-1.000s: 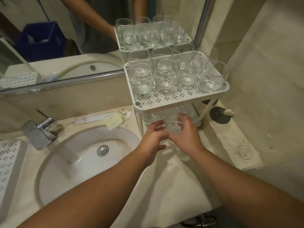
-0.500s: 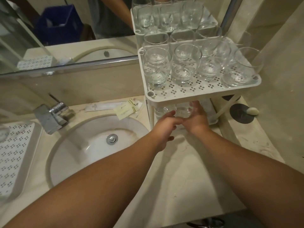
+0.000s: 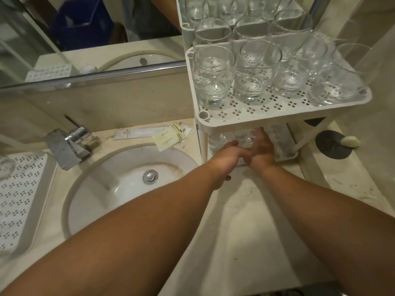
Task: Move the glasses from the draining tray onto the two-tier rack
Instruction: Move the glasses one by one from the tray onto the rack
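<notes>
Clear glass tumbler [image 3: 245, 140]: gripped between right hand [image 3: 261, 151] and left hand [image 3: 228, 157], fingers curled at its sides, on the lower tier of the white two-tier rack [image 3: 265, 116]. Second glass [image 3: 218, 141] just left of it. Upper tier: upright glasses in rows. Perforated draining tray [image 3: 23, 201]: far left, beyond the washbasin [image 3: 119, 189]; one glass [image 3: 6, 167] at its far edge.

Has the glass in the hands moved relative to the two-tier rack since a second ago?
Yes. The glass has gone from in front of the two-tier rack to under its top shelf, onto the lower tier, beside another glass.
</notes>
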